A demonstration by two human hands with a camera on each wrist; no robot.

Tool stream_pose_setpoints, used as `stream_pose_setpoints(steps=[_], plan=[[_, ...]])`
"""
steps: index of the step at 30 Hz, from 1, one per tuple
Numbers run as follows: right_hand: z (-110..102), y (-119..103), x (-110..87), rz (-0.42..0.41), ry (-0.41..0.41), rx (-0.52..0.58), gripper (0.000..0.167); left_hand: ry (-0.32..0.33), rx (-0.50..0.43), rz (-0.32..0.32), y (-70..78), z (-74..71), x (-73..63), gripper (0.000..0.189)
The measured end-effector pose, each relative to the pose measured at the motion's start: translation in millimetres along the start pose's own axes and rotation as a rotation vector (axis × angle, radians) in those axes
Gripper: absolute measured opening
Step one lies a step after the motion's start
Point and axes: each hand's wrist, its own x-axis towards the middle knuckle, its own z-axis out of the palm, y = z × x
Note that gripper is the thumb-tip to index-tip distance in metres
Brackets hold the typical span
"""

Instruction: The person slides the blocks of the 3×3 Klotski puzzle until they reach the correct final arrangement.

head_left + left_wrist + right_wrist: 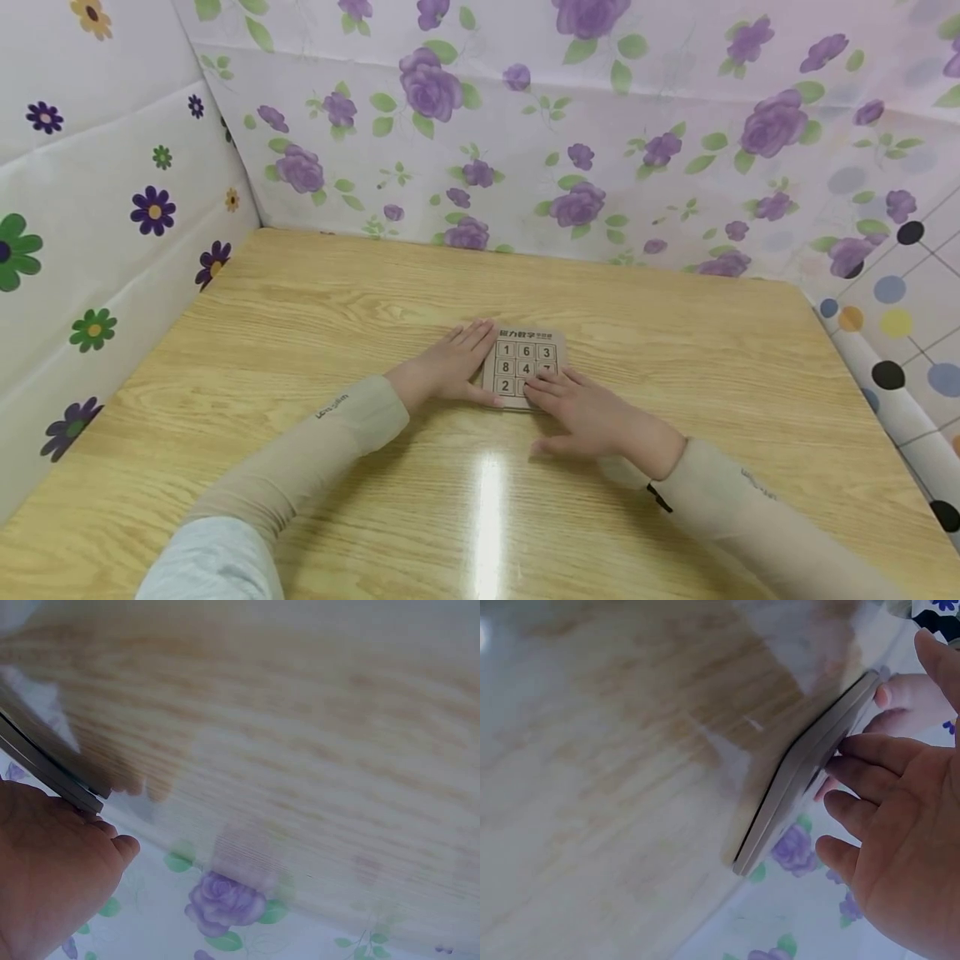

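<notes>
A brown number sliding puzzle (527, 351) lies flat on the wooden table, with dark printed characters along its far edge. Its tiles read 1, 6, 3, then 8, 4 and a partly covered 7, then 2. My left hand (448, 367) rests along the puzzle's left side, its fingers fairly straight by the far corner and its thumb at the near edge. Extended fingers of my right hand (592, 417) touch the lower right tiles and hide them. In the right wrist view, the puzzle's rim (780, 780) shows edge-on beside those fingertips.
The wooden table (360, 283) extends around the puzzle, with a bright glare streak nearer me. A cloth with purple flowers (431, 83) hangs behind it. More patterned cloth (112, 250) stands along the left, and dotted cloth (900, 325) along the right.
</notes>
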Motion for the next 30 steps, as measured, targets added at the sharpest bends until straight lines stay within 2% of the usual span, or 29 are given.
stream_pose_setpoints(steps=[11, 30], plan=[[-5.2, 18.5, -2.4, 0.091, 0.036, -0.018, 0.079, -0.008, 0.003, 0.000, 0.4, -2.0, 0.5, 0.116], [-5.3, 4.1, -16.3, 0.045, 0.028, -0.020, 0.068, -0.012, -0.005, -0.005, 2.0, -3.5, -1.5, 0.115]])
